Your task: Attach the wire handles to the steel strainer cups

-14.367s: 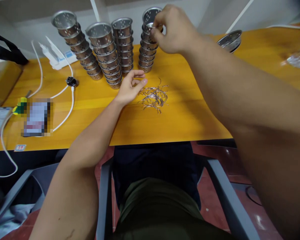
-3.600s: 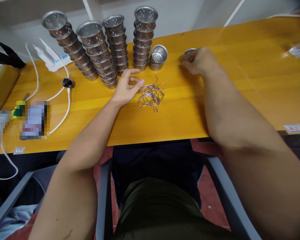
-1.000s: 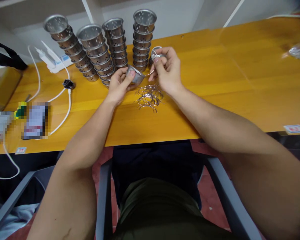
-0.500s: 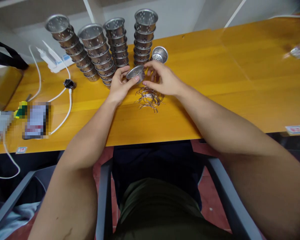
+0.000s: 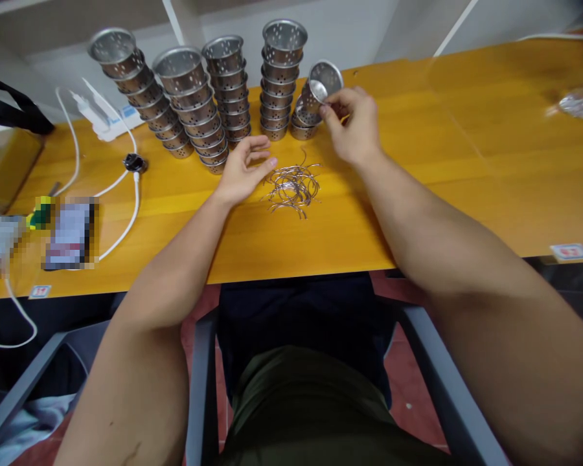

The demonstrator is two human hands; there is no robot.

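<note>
The right hand (image 5: 337, 107) is pinching a cup (image 5: 315, 94) near the bench's (image 5: 442, 142) back edge; the half-open, empty left hand (image 5: 243, 171) is resting beside wires (image 5: 294, 186).

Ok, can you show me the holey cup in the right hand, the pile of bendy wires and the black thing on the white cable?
Held cup (image 5: 323, 80): head view, on its inside.
Wire pile (image 5: 294, 186): head view, on its tangled middle.
Black thing (image 5: 135, 162): head view, near its middle.

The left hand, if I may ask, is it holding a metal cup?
No, the left hand is open and empty beside the metal wires, while the right hand holds a perforated metal cup.
</note>
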